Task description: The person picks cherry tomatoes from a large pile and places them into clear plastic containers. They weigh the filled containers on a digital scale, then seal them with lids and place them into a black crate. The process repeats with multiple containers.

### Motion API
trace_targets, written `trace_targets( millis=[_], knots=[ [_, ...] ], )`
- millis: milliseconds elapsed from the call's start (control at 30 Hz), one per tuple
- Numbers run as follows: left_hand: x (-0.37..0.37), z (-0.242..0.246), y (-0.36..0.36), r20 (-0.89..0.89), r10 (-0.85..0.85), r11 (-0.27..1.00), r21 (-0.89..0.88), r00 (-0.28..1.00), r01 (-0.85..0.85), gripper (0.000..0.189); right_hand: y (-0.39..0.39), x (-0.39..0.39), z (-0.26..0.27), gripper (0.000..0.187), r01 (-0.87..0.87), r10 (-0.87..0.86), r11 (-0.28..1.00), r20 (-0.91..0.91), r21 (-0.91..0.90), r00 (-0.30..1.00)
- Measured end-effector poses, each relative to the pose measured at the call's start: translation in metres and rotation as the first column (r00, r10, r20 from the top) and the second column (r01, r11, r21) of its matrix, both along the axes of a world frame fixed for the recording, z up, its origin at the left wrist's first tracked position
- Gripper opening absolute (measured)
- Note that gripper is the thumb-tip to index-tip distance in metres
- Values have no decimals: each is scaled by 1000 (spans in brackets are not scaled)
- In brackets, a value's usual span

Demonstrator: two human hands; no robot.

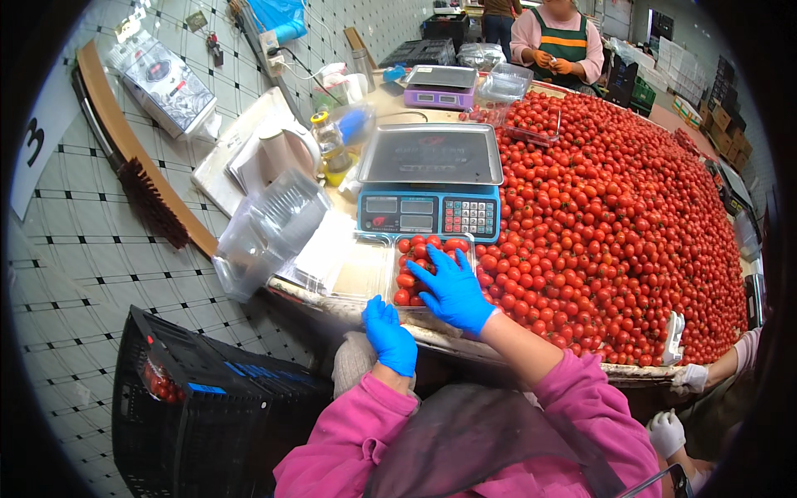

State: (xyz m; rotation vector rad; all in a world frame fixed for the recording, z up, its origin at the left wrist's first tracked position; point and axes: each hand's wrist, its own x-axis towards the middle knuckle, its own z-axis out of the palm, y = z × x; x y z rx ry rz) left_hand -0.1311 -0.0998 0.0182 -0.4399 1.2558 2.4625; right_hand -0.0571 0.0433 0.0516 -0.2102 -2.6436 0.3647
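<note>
My right hand (pixel 451 289), in a blue glove, lies with spread fingers over the cherry tomatoes (pixel 414 251) in a clear plastic clamshell box (pixel 396 274). Its fingertips touch the fruit. The box's hinged lid (pixel 361 267) is folded back to the left, flat on the table. At the table edge, just below the lid, is my left hand (pixel 390 336), also gloved in blue, its fingers loosely bent and nothing visible in them. Directly behind the box stands a blue digital scale (pixel 429 211) with a bare metal pan. A large heap of cherry tomatoes (pixel 610 230) spreads to the right.
Stacked clear containers (pixel 268 230) and papers (pixel 324 249) lie left of the lid. A black crate (pixel 212 398) stands below left. Farther back are a purple scale (pixel 441 90) and an aproned person (pixel 560 46). Another person's white-gloved hands (pixel 667 432) are at the right.
</note>
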Motion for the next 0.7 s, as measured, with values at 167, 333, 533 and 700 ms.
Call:
trace_targets(
  millis=[167, 333, 533, 700],
  knots=[
    [8, -9, -1, -94, 49, 997, 64, 994, -43, 35, 13, 18, -7, 57, -121, 60, 936, -189, -330, 980],
    [12, -5, -12, -45, 42, 999, 33, 998, -41, 36, 35, 29, -20, 47, 107, -353, 780, -292, -616, 889],
    [6, -14, -20, 67, 5, 986, 163, 998, -16, 33, 38, 33, -27, 31, 265, -327, 880, -99, -393, 940],
    [-4, -37, -33, 79, -148, 949, 294, 986, 119, 26, 42, 14, -7, 38, 132, -235, 906, -218, -403, 947]
  ],
)
